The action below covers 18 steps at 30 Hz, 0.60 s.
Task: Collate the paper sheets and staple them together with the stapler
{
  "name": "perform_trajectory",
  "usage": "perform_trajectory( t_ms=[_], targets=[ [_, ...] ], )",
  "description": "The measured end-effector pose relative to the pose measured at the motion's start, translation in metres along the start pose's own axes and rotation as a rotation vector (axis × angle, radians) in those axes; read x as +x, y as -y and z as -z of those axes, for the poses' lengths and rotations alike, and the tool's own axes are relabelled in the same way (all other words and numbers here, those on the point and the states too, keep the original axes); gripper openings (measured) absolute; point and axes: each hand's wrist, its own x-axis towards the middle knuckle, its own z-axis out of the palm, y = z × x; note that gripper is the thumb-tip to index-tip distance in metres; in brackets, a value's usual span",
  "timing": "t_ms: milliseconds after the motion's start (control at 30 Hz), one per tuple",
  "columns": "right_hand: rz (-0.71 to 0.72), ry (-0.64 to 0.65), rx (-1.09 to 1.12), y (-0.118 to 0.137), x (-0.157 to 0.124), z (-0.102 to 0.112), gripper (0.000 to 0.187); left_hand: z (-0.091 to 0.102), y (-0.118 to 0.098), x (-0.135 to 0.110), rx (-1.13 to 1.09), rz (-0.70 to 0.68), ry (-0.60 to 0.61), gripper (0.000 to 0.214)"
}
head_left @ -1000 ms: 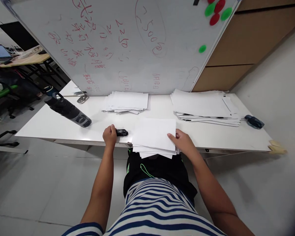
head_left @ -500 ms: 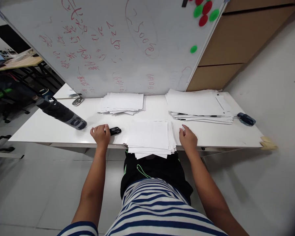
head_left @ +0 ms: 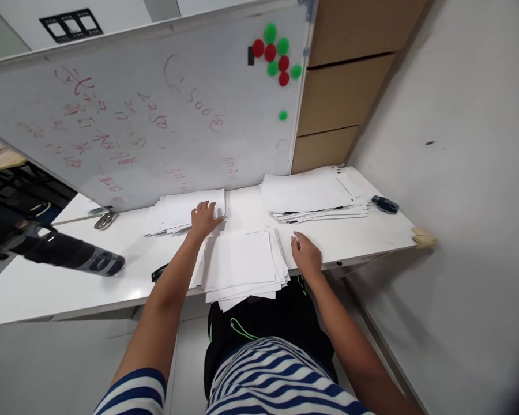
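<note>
My left hand [head_left: 205, 219] lies open with fingers spread on the right edge of a far stack of white paper [head_left: 179, 211]. My right hand [head_left: 305, 255] rests on the white table [head_left: 358, 236] with fingers loosely curled, holding nothing, just right of a near stack of white sheets [head_left: 241, 262] that overhangs the front edge. A black stapler [head_left: 159, 272] lies on the table under my left forearm, partly hidden.
A third, larger paper stack [head_left: 311, 195] sits at the back right, with a dark stapler-like object [head_left: 384, 204] beside it. A dark bottle [head_left: 64, 256] lies on its side at the left. A whiteboard [head_left: 155, 121] stands behind; a metal clip [head_left: 104, 219] lies near it.
My left hand let go of the black stapler and reached forward onto the far paper stack. My right hand stayed beside the near stack. The view swung up and to the right.
</note>
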Motion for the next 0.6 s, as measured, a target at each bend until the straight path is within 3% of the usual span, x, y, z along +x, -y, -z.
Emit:
perform_trajectory(
  t_ms=[200, 433, 600],
  targets=[
    [0.008, -0.018, 0.001, 0.000, 0.001, 0.000, 0.045, -0.007, 0.000, 0.021, 0.053, -0.086, 0.069, 0.059],
    [-0.005, -0.011, 0.006, 0.001, 0.001, 0.000, 0.045, -0.005, 0.001, 0.028, 0.038, -0.071, 0.062, 0.050],
    [0.000, -0.013, 0.012, 0.001, 0.000, 0.000, 0.045, -0.003, 0.001, 0.031, -0.008, -0.049, 0.122, 0.044]
  ],
)
